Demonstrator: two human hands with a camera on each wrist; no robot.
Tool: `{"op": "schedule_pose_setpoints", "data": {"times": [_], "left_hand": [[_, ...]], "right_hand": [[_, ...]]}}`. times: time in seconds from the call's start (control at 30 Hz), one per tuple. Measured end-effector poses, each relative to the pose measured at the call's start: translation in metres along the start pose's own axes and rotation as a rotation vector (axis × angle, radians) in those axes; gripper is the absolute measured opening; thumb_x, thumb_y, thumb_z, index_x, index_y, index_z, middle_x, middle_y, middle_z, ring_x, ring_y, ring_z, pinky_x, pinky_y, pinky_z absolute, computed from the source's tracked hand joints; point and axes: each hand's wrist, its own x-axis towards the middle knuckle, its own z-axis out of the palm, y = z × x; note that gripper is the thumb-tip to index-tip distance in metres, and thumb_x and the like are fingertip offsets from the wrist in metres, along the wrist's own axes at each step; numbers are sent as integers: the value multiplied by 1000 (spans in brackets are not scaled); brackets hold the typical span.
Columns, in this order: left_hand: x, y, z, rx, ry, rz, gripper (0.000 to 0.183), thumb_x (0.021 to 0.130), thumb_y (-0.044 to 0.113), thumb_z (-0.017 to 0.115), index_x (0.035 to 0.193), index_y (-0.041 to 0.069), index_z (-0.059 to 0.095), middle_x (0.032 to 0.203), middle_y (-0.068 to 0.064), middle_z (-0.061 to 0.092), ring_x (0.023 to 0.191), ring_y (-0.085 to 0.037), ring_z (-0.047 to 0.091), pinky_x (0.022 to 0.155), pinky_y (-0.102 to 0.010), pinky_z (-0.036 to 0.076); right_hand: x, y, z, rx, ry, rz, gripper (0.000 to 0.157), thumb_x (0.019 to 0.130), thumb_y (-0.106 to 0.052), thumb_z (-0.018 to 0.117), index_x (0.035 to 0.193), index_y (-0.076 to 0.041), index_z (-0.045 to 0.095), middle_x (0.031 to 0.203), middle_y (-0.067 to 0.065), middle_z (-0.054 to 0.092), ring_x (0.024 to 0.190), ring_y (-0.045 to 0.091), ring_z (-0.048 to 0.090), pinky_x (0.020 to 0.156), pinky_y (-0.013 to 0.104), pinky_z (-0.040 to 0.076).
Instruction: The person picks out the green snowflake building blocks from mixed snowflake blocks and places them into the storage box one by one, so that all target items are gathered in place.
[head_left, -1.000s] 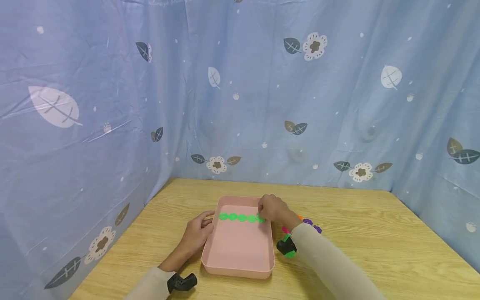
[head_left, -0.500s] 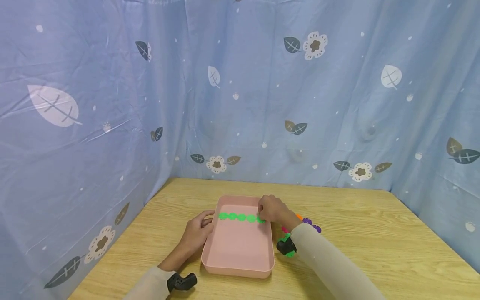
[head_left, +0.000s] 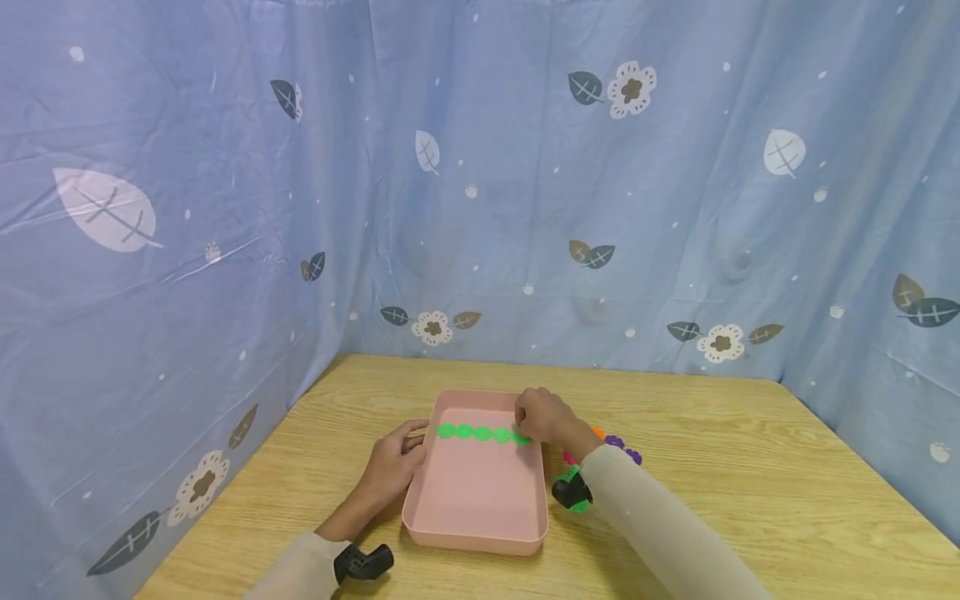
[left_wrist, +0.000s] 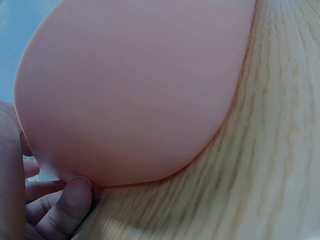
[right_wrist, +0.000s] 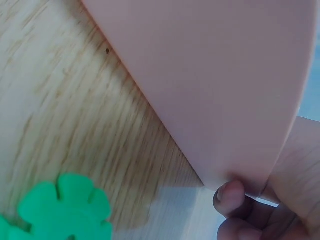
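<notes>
At lower centre, green flowers in a pink tray.
Left grip relaxed against tray; right grip curled, hold unclear.

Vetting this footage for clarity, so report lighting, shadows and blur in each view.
Head: even light, streaky sheen on the blue leaf-print fabric curtain; left wrist: curtain blurred beyond the pink rectangular plastic tray; right wrist: soft shadow on the pale wood-grain table, green flower-shaped plastic piece soft-edged.

In front of you hangs a blue curtain with printed leaves and white flowers. Below it, you see a pale wooden table.
</notes>
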Motion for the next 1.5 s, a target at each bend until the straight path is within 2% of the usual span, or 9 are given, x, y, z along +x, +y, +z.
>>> {"op": "schedule_pose_setpoints", "data": {"times": [0.13,0.3,0.6,0.83,1.0,1.07,1.2,1.33,1.5], "left_hand": [[1,-1,0,15,-3,-5,44,94,4,56,137,2,60,116,-21,73,99,-31,74,73,-34,62],[1,-1,0,16,-3,-8,44,94,3,55,138,1,59,117,-22,72,100,-31,74,74,-33,62],[0,1,1,2,-5,-7,43,94,3,55,138,0,59,119,-23,71,103,-33,73,74,-34,62],[1,3,1,-20,-7,-7,44,95,3,56,138,2,59,119,-23,71,102,-34,73,73,-36,62],[1,2,2,-20,-8,-14,43,95,1,56,138,1,59,119,-25,71,104,-36,73,75,-37,62],[1,2,3,-12,-3,-15,43,95,1,56,138,1,59,119,-25,71,103,-36,73,75,-38,62],[2,2,3,11,-3,-9,43,95,2,55,138,1,59,118,-24,71,104,-34,73,74,-36,62],[1,2,1,29,0,-6,44,95,4,55,138,1,59,119,-23,71,106,-33,72,76,-34,62],[1,1,1,29,2,-7,43,95,5,55,138,0,58,119,-24,71,106,-34,72,77,-34,62]], "right_hand": [[-1,0,0,10,-9,5,28,86,5,60,64,-13,61,62,-3,52,56,13,40,52,29,34],[0,1,2,7,-19,-3,34,86,6,59,60,-15,51,57,-4,37,55,13,28,50,29,28],[2,2,7,11,-12,13,30,88,2,64,62,-12,58,58,-3,47,53,14,38,50,29,33],[3,0,5,9,2,35,43,92,-2,65,56,-15,45,53,-3,32,50,13,25,47,27,26],[-3,-3,-1,-9,-6,58,34,92,-5,67,61,-14,55,58,-2,45,52,14,37,48,28,32],[-6,-5,-5,-15,-3,65,33,92,-9,70,62,-14,55,59,-3,45,54,14,38,50,30,33],[-9,-10,-20,-30,-1,73,22,94,-17,71,74,-15,62,70,-4,55,59,16,49,52,33,40],[-16,-13,-35,-65,15,42,3,94,-17,70,92,-14,69,92,0,68,74,21,62,61,39,52],[-29,-13,-47,-68,25,-3,5,95,-18,70,96,-13,70,94,1,70,77,19,64,68,40,55]]}}
